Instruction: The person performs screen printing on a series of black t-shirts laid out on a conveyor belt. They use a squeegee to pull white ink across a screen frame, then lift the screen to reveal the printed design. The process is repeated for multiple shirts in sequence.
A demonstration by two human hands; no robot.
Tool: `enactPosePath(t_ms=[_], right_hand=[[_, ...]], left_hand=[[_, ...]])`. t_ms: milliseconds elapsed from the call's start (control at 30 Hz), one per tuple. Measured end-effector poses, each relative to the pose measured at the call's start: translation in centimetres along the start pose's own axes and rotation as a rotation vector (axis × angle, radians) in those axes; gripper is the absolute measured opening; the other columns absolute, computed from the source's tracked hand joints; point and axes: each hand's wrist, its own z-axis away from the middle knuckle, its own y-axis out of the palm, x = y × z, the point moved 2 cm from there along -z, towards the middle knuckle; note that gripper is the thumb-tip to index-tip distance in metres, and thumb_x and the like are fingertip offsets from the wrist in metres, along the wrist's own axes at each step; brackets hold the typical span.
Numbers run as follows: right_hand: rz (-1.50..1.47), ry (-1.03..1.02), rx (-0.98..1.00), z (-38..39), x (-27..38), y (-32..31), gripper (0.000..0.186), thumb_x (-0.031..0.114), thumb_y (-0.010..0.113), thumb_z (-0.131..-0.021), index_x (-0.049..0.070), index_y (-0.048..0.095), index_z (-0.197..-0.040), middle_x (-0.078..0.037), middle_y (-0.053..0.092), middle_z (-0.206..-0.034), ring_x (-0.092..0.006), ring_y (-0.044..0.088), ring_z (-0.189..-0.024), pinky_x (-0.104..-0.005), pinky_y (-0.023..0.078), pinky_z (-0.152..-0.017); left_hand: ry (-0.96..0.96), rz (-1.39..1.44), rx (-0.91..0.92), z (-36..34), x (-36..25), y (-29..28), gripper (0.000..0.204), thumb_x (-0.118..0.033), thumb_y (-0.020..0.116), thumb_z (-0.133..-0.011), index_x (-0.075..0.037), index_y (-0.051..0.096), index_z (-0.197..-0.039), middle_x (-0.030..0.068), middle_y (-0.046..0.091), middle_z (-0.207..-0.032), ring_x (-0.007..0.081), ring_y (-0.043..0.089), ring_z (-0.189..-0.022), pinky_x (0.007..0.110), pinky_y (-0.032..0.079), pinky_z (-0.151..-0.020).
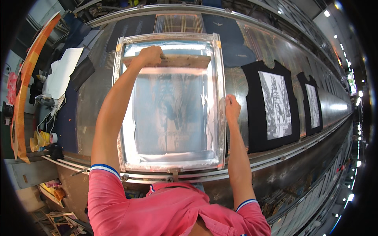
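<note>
My left hand [151, 55] is closed on the top of a squeegee [183, 61], a long wooden bar lying crosswise near the far end of a printing screen. The screen frame [221, 78] is pale metal, smeared with ink and tape. Through its mesh [169, 114] a bluish picture shows faintly. Beside the frame's right edge, my right hand [232, 107] is closed with the fingers curled. What it holds, if anything, is hidden.
Black garment pieces [255, 133] with black-and-white prints lie along the long table to the right. Dark fabric pieces [224, 39] lie beyond the screen. A metal rail [271, 160] runs along the near edge. Cables [55, 108] and yellow rolls [39, 139] sit at left.
</note>
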Motion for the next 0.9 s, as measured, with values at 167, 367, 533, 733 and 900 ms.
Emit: enactPosePath(t_ms=[167,367,533,733,900], right_hand=[[-0.073,0.035,0.022,0.7,1.9,1.0,0.020,0.021,0.060,-0.096,0.007,0.069,-0.107,-0.017,0.071,-0.085,-0.0294,0.068,-0.076,-0.0398,0.050,-0.071],[-0.109,0.062,0.008,1.3,0.8,0.5,0.019,0.018,0.062,-0.095,0.005,0.069,-0.106,-0.013,0.067,-0.076,-0.0211,0.060,-0.065,-0.0366,0.046,-0.064],[-0.086,0.058,0.011,0.8,1.0,0.7,0.019,0.017,0.062,-0.095,0.002,0.069,-0.105,-0.010,0.066,-0.075,-0.0158,0.056,-0.065,-0.0332,0.045,-0.063],[-0.106,-0.032,-0.002,-0.9,0.3,2.4,0.021,0.021,0.061,-0.095,0.005,0.070,-0.107,-0.018,0.071,-0.088,-0.0310,0.068,-0.079,-0.0396,0.050,-0.072],[-0.047,-0.062,-0.047,-3.3,-0.6,5.2,0.021,0.020,0.060,-0.094,0.006,0.070,-0.105,-0.018,0.072,-0.091,-0.0374,0.068,-0.084,-0.0435,0.050,-0.076]], left_hand=[[0.018,-0.106,-0.503,-2.1,3.8,2.8,0.030,-0.007,0.064,-0.072,-0.011,0.075,-0.100,0.0153,0.073,-0.092,0.0344,0.069,-0.086,0.046,0.054,-0.075],[0.073,-0.079,-0.596,-2.1,2.2,6.0,0.030,-0.006,0.063,-0.075,-0.013,0.074,-0.102,0.0159,0.072,-0.094,0.0355,0.069,-0.089,0.047,0.054,-0.077],[0.025,-0.083,-0.451,-4.8,3.4,1.0,0.019,-0.007,0.062,-0.073,-0.008,0.075,-0.088,0.0198,0.071,-0.088,0.0375,0.068,-0.086,0.048,0.054,-0.076],[-0.028,-0.116,-0.446,-2.0,2.5,5.2,0.022,-0.008,0.063,-0.074,-0.014,0.077,-0.090,0.0164,0.070,-0.083,0.0355,0.069,-0.083,0.049,0.053,-0.075],[0.005,-0.042,-0.422,6.4,0.0,13.9,0.014,-0.013,0.061,-0.077,-0.012,0.073,-0.085,0.0165,0.070,-0.082,0.0340,0.069,-0.080,0.046,0.054,-0.070]])
